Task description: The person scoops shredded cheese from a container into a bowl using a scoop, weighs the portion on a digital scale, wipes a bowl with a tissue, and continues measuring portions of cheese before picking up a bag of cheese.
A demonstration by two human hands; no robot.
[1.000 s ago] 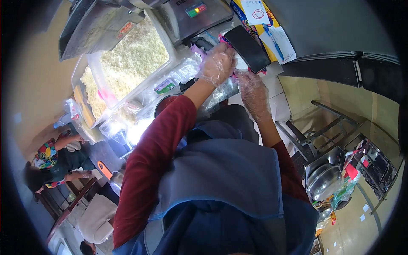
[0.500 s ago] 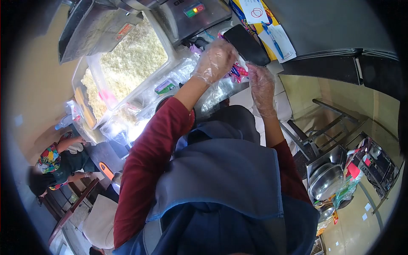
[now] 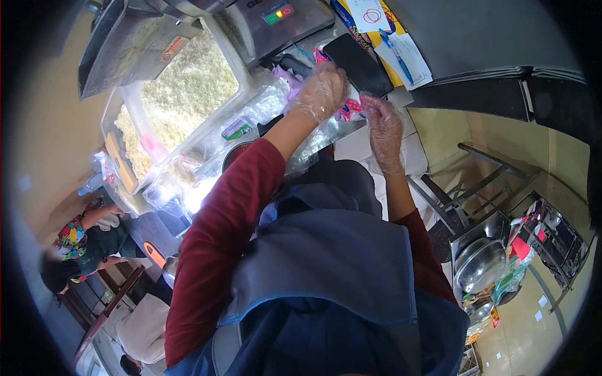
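Note:
Both hands wear clear plastic gloves. My left hand (image 3: 323, 91) is closed over a pink-patterned packet (image 3: 350, 109), left of a black phone (image 3: 357, 64); what its fingers pinch is hidden. My right hand (image 3: 384, 128) is just right of the packet and below the phone, with thumb and fingertips pressed together on something too small to make out. Purple plastic (image 3: 287, 80) and clear plastic bags (image 3: 266, 103) lie left of my left hand.
A large clear tub (image 3: 241, 78) holds pale shredded material (image 3: 188, 84) beneath a metal machine (image 3: 125, 47). Papers with a blue pen (image 3: 398, 57) lie at upper right. A metal rack (image 3: 480, 182) and bowls (image 3: 481, 263) stand right. Another person (image 3: 84, 241) is at far left.
My right hand has moved a little right and away from my left hand, showing more of the pink packet. My left hand has stayed near the phone. The view has shifted slightly.

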